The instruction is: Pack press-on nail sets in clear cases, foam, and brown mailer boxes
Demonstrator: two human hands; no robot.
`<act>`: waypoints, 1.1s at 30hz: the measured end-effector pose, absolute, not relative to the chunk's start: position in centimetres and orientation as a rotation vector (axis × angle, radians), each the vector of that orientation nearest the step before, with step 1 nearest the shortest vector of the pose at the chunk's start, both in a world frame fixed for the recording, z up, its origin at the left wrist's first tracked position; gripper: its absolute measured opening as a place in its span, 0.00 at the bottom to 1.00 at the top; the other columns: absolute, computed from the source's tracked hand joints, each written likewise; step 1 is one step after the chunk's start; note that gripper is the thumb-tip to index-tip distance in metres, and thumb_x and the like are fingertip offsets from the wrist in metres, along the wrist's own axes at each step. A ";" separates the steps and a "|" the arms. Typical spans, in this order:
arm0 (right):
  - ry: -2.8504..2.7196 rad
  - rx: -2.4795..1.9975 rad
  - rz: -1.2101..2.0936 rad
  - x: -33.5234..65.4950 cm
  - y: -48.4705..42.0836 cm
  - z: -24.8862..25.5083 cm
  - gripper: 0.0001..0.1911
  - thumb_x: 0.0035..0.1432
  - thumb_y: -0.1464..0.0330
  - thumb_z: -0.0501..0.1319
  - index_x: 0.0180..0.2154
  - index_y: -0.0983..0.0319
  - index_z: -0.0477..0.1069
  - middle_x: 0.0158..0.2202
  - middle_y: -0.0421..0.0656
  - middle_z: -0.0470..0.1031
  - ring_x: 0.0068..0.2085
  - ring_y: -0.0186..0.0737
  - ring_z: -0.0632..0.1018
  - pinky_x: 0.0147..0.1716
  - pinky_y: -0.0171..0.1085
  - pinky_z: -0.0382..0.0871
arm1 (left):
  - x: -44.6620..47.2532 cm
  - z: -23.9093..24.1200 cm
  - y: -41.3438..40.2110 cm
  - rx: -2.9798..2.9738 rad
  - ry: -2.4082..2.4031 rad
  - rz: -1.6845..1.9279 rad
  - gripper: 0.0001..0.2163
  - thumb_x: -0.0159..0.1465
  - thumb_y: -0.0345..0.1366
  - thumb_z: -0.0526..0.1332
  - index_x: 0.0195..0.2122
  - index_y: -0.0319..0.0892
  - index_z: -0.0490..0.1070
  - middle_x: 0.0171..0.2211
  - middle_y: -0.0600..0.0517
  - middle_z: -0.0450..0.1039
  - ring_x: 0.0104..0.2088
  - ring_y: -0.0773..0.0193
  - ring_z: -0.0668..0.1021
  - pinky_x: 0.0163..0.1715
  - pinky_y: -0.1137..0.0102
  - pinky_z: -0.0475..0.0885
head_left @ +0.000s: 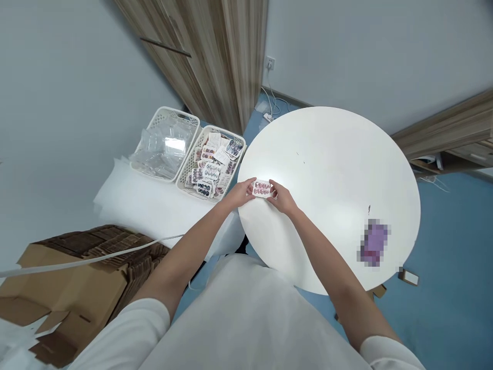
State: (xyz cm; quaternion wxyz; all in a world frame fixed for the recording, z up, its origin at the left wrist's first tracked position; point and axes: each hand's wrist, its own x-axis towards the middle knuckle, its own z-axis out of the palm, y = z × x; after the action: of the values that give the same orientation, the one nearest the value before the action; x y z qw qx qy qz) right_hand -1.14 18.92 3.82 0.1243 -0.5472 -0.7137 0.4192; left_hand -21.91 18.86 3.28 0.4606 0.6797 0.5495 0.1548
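Observation:
A small white card with two rows of pink oval pieces (262, 188) is held up near the left edge of the round white table (327, 154). My left hand (242, 193) grips its left end between thumb and fingers. At the opposite end, my right hand (282, 197) pinches the card the same way. Just left of the table, a white plastic basket (184, 181) holds a heap of similar cards in pink, purple, silver and dark colours. The kind of pieces on them is too small to make out.
Another white basket (165, 109) contains clear plastic packaging. White foam sheeting (154, 203) lies below the baskets, and flattened cardboard boxes (77, 272) are stacked at lower left. A blurred purple item (374, 241) is on the table's right. Wooden cabinets (204, 51) stand behind.

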 end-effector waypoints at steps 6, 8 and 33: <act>-2.057 -1.724 1.201 -2.5 20.9 1.3 0.34 0.48 0.70 0.58 0.57 0.61 0.50 0.41 0.43 0.69 0.33 0.35 0.69 0.36 0.37 0.66 | -22.0 2.0 21.6 1.806 1.470 0.225 0.30 0.51 0.32 0.62 0.56 0.41 0.56 0.37 0.50 0.68 0.35 0.62 0.71 0.36 0.69 0.66; -2.060 -1.782 1.189 -2.9 21.3 0.8 0.33 0.48 0.70 0.58 0.56 0.60 0.51 0.41 0.43 0.68 0.34 0.36 0.70 0.36 0.37 0.66 | -22.0 1.7 22.3 1.845 1.495 0.193 0.29 0.52 0.32 0.62 0.56 0.41 0.56 0.37 0.49 0.68 0.36 0.62 0.71 0.36 0.69 0.66; -2.076 -2.124 1.029 -4.6 20.8 1.9 0.28 0.51 0.66 0.58 0.54 0.56 0.55 0.44 0.44 0.64 0.41 0.40 0.70 0.34 0.36 0.64 | -21.3 0.6 19.8 1.785 1.731 0.290 0.16 0.58 0.34 0.55 0.49 0.40 0.65 0.31 0.50 0.69 0.35 0.61 0.71 0.37 0.68 0.66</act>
State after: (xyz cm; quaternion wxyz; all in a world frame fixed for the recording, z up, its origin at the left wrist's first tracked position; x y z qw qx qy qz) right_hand -4.55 20.78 1.88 -0.0007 -0.6758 -0.6604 0.3274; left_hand -21.26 19.81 0.63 0.3137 0.6770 0.6566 0.1101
